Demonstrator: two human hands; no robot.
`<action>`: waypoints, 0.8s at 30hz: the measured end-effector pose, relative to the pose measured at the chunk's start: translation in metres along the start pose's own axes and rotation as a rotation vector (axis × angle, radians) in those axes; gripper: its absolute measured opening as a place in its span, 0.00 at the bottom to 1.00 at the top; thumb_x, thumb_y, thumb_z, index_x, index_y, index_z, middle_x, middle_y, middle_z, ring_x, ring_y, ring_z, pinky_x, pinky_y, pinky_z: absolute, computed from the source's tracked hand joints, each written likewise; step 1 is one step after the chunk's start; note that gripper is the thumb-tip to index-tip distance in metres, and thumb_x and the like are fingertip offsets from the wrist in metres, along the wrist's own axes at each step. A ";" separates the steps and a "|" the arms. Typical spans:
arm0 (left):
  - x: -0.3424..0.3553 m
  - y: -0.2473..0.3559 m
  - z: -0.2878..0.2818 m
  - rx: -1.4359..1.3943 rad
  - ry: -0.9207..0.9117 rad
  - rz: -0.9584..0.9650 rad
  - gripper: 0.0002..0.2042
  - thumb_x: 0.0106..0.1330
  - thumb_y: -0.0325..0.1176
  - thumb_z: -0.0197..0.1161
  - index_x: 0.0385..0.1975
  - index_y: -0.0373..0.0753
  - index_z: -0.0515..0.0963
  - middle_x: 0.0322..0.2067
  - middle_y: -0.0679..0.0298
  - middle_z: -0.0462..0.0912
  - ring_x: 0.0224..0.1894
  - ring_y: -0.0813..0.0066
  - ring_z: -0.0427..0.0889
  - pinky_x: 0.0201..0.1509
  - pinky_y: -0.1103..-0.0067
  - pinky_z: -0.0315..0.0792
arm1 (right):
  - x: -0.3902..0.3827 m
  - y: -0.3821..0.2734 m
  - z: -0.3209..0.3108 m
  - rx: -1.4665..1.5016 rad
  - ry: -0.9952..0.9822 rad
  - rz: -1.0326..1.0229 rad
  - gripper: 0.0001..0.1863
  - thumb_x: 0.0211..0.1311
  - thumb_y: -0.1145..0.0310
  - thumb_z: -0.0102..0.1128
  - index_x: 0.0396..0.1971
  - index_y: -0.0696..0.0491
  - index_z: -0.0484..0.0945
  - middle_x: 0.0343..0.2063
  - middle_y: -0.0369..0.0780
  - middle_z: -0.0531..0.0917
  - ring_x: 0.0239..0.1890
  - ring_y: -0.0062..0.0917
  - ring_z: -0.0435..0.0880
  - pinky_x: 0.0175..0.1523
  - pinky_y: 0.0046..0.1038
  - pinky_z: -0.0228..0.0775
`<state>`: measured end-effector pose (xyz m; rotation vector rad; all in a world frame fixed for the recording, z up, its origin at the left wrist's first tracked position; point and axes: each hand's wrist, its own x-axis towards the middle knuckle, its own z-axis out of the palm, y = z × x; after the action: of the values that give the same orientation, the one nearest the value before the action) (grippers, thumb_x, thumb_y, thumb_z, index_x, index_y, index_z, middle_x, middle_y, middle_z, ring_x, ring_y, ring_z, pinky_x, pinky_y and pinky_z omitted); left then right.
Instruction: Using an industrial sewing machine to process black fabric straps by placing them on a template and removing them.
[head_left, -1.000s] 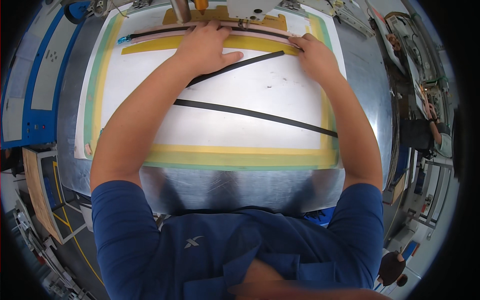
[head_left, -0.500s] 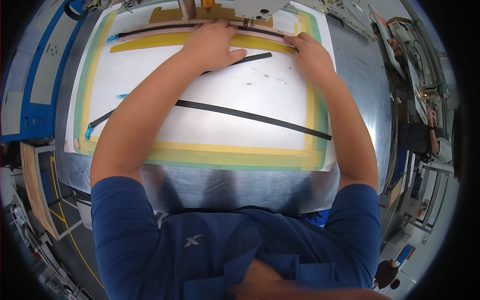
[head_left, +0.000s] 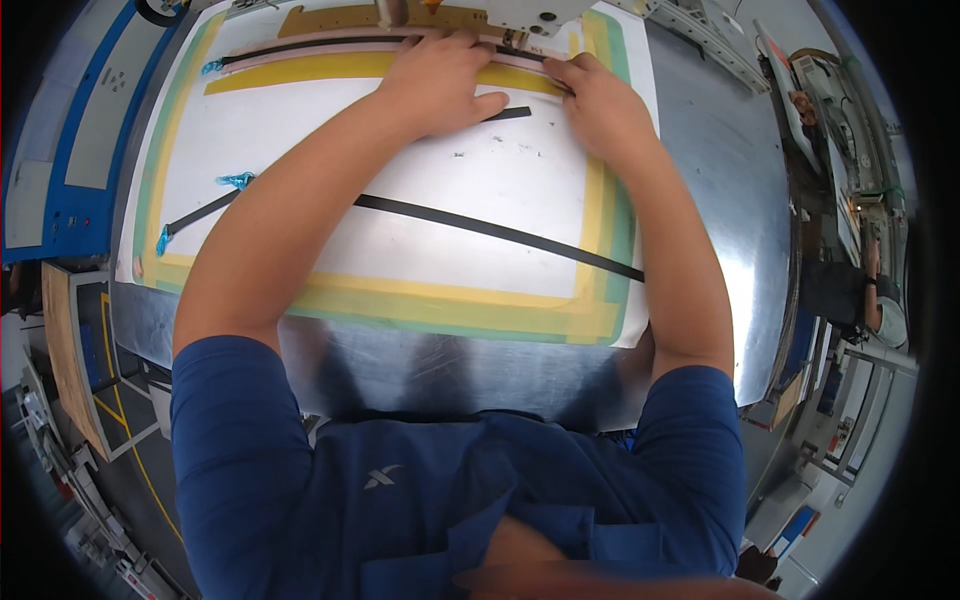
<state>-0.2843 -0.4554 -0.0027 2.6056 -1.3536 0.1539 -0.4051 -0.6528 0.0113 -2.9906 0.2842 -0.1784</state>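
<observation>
A long black strip point(head_left: 300, 44) lies along a narrow pink guide point(head_left: 237, 66) at the far side of a white sheet, its left end wrapped in crumpled blue film point(head_left: 212, 67). My left hand point(head_left: 440, 85) rests flat over the middle of this strip, fingers stretched forward and thumb out to the right. The fingers of my right hand point(head_left: 600, 105) are bent and pressed together at the strip's right part; the fingertips are partly hidden. Just above, between my hands, is a small metal machine foot point(head_left: 514, 40). A yellow band point(head_left: 300, 74) runs below the guide.
On the white sheet point(head_left: 420, 250), edged with yellow and green tape, lie more black strips point(head_left: 500, 234), some with blue-wrapped ends point(head_left: 236, 181). Beneath is a metal table point(head_left: 720, 200). A white machine head point(head_left: 520, 14) hangs over the far edge; a blue cabinet point(head_left: 55, 170) stands left.
My right hand has moved a little left and my left hand slightly right, so they are closer together. The whole view has also shifted a little.
</observation>
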 end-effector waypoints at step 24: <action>-0.011 -0.001 0.005 0.007 0.108 0.080 0.30 0.68 0.55 0.65 0.65 0.43 0.79 0.64 0.55 0.76 0.67 0.52 0.74 0.74 0.61 0.66 | -0.024 0.003 0.010 0.123 0.045 -0.140 0.25 0.69 0.74 0.52 0.64 0.42 0.78 0.65 0.30 0.80 0.59 0.32 0.84 0.59 0.35 0.80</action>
<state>-0.2895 -0.4470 -0.0099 2.5099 -1.4225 0.3077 -0.4282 -0.6499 -0.0020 -2.8875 0.0660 -0.2679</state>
